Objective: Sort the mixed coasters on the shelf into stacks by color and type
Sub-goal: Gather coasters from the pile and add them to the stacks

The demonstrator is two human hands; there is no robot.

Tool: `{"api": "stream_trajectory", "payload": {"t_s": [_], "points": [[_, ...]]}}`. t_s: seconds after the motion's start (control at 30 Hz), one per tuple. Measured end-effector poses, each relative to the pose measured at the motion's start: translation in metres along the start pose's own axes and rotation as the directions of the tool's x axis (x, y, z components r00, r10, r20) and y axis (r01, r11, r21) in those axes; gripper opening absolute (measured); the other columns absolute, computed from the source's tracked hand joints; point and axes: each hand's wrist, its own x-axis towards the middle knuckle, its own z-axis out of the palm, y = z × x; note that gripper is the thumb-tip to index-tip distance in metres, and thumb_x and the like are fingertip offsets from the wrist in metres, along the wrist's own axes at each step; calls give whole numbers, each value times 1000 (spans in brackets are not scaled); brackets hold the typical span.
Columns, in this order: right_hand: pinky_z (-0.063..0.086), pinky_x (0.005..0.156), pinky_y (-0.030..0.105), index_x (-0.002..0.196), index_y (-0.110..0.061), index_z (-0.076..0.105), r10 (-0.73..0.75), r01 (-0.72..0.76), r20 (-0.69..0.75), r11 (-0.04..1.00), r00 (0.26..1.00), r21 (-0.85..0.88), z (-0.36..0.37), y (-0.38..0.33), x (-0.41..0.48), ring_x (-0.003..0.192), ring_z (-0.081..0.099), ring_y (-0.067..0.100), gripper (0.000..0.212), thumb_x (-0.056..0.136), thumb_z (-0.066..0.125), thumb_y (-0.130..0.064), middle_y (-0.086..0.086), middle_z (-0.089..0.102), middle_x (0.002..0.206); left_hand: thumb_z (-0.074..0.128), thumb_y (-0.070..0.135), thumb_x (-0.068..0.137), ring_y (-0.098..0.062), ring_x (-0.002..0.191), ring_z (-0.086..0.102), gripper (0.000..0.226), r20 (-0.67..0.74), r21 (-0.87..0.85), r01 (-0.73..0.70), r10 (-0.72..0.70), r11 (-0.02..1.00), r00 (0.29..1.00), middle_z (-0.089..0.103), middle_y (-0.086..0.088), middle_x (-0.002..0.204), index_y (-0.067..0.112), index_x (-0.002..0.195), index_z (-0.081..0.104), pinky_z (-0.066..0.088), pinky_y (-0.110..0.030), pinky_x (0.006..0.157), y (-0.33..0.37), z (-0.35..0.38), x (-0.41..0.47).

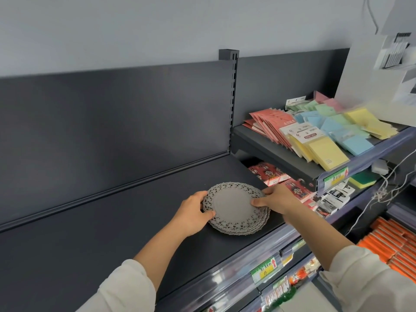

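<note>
A stack of round grey coasters (234, 207) with lacy cut-out rims lies on the dark shelf (112, 221), near its front edge. My left hand (193, 212) grips the stack's left rim, thumb on top. On the opposite side, my right hand (276, 200) holds the right rim, with fingers over the top coaster. The coasters sit slightly fanned out under the top one. All the coasters in view are this one grey type.
A higher shelf (281, 152) to the right carries red packets (267, 124) and pastel sticky-note pads (326, 152). Red boxes (270, 174) lie beneath it, right of the coasters. Price-tag rails (263, 269) run along the shelf front. Orange items (389, 244) fill lower shelves.
</note>
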Motion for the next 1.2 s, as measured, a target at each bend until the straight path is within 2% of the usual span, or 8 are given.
{"api": "stream_trajectory", "payload": {"t_s": [0.07, 0.27, 0.43, 0.57, 0.73, 0.97, 1.07, 1.2], "points": [[40, 92, 34, 126, 3, 51, 5, -7, 31, 997, 1000, 81, 1, -3, 1, 112, 50, 29, 61, 72, 77, -7, 15, 55, 123, 67, 15, 83, -17, 124, 47, 65, -21, -42, 2, -3, 999, 1000, 45, 0, 141, 19, 140, 37, 39, -32, 105, -1, -1, -3], [38, 87, 33, 134, -6, 42, -90, 58, 131, 971, 987, 230, 9, -11, -5, 101, 45, 21, 57, 82, 60, 7, 4, 49, 112, 67, 11, 83, -18, 126, 46, 66, -75, -66, 6, -11, 998, 997, 46, 0, 141, 18, 140, 36, 36, -26, 101, -1, -1, -11], [48, 92, 43, 119, -11, 54, -224, 158, 132, 909, 966, 385, 6, -14, -14, 105, 59, 26, 45, 80, 59, 12, 7, 64, 111, 66, 27, 84, -17, 129, 42, 73, -92, -106, 19, -29, 994, 995, 43, 2, 141, 17, 144, 25, 36, -34, 108, 3, 2, -13], [49, 77, 29, 110, -16, 56, -404, 304, 129, 831, 906, 466, 8, -25, -26, 100, 60, 15, 44, 79, 58, 15, 1, 64, 106, 67, 23, 83, -16, 121, 48, 56, -200, -242, -18, -31, 970, 979, 51, 2, 129, 19, 131, 39, 40, -34, 104, 7, -10, -23], [49, 87, 29, 101, -29, 55, -549, 433, 140, 770, 824, 469, 43, -43, -38, 105, 58, 13, 47, 82, 55, 14, -2, 63, 109, 63, 16, 86, -8, 107, 50, 43, -396, -147, -84, 19, 986, 918, 53, 8, 113, 18, 123, 41, 38, -22, 90, 4, -43, -62], [44, 84, 17, 101, -35, 51, -727, 605, 316, 684, 609, 408, 118, -80, -77, 99, 56, 2, 49, 85, 53, 11, -11, 61, 104, 57, 15, 90, -8, 102, 52, 31, -673, -53, -34, -11, 998, 739, 54, 7, 110, 27, 108, 35, 39, -18, 85, -41, -84, -139], [43, 88, 22, 104, -35, 51, -718, 620, 393, 695, 575, 363, 148, -79, -89, 106, 55, 5, 48, 86, 53, 10, -11, 61, 109, 54, 15, 92, -10, 104, 52, 30, -654, -94, 56, -104, 994, 749, 53, 7, 109, 25, 113, 34, 38, -18, 84, -60, -90, -163], [41, 93, 28, 117, -30, 46, -693, 613, 422, 718, 585, 330, 164, -81, -95, 106, 54, 6, 47, 87, 57, 4, -14, 57, 111, 49, 13, 94, -10, 112, 48, 48, -598, -129, 108, -164, 986, 785, 51, 6, 119, 22, 136, 28, 37, -21, 95, -71, -92, -177]]}}
